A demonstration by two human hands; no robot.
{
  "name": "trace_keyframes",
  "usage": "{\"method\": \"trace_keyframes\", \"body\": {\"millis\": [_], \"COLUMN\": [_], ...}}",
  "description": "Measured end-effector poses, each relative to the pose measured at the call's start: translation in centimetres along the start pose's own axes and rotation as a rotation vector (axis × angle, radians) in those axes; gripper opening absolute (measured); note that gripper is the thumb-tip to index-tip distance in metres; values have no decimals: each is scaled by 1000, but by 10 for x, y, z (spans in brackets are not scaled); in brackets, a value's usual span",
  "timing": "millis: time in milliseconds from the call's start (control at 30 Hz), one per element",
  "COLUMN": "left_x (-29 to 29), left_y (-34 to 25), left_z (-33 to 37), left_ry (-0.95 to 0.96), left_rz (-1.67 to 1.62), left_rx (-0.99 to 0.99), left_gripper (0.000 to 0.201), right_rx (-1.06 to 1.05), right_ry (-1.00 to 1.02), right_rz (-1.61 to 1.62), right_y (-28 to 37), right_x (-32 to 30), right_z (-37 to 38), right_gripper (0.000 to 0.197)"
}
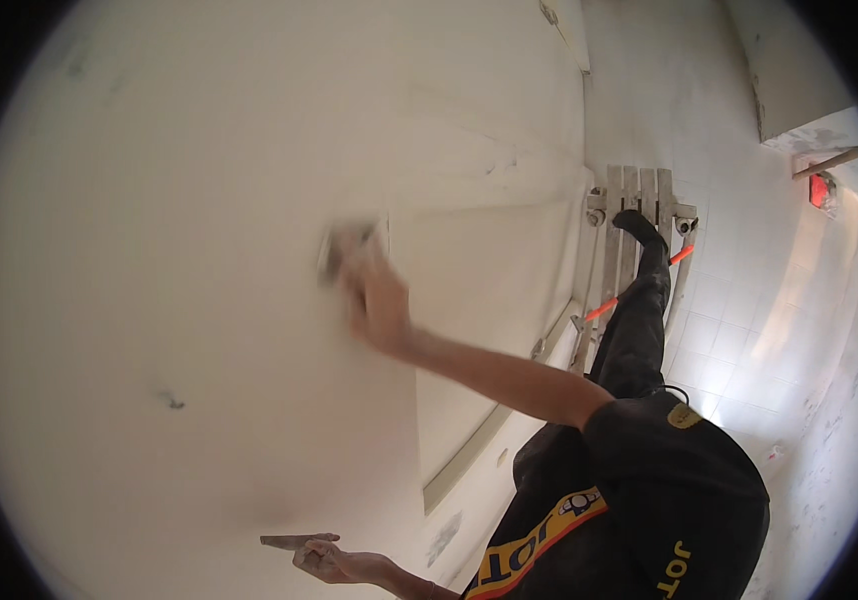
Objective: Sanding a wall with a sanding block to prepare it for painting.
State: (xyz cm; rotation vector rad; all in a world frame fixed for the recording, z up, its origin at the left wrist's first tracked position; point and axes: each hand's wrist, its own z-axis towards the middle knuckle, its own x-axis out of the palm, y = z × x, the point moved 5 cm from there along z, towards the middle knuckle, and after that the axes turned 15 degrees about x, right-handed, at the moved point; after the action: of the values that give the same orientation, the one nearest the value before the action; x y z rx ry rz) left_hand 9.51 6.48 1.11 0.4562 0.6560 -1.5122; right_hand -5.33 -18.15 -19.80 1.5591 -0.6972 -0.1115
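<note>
My right hand (379,305) is reaching out to the pale wall (199,300), fingers closed on a flat putty scraper (332,255) held at the wall's surface. Motion smears both the hand and this tool, so the tool's exact outline cannot be made out. Lower in the view, my left hand (324,563) is wrapped round a second putty scraper (294,541), a thin grey blade seen almost edge-on. It sits close to the wall, but whether it touches cannot be told. A small dark mark (174,403) shows on the wall between the two hands.
My dark-clad leg and foot (639,225) rest on a slatted wooden platform (661,190) with orange bars (601,309). A recessed panel (489,290) and ledge (464,465) border the wall. Beyond lie a tiled floor (719,330) and a red object (821,190).
</note>
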Motion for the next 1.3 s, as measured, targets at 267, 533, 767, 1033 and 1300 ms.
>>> {"method": "trace_keyframes", "body": {"millis": [267, 533, 767, 1033, 1300], "left_x": [46, 59, 67, 92, 104], "left_y": [-23, -32, -39, -67, -91], "left_z": [14, 11, 17, 13, 25], "left_ry": [4, 38, 62, 205, 181], "left_rz": [-101, -84, -176, -246, -272], "left_rx": [5, -1, 54, -53, -73], "left_gripper": [23, 37, 30, 26, 28], "right_rx": [278, 86, -269, -27, -121], "right_ry": [-63, 212, 304, 282, 129], "right_rz": [111, -140, -135, 69, 13], "right_y": [-57, -31, -41, 22, 24], "right_x": [-3, -21, -19, 1, -22], "right_z": [33, 39, 5, 35, 64], "right_gripper": [62, 58, 28, 27, 36]}}
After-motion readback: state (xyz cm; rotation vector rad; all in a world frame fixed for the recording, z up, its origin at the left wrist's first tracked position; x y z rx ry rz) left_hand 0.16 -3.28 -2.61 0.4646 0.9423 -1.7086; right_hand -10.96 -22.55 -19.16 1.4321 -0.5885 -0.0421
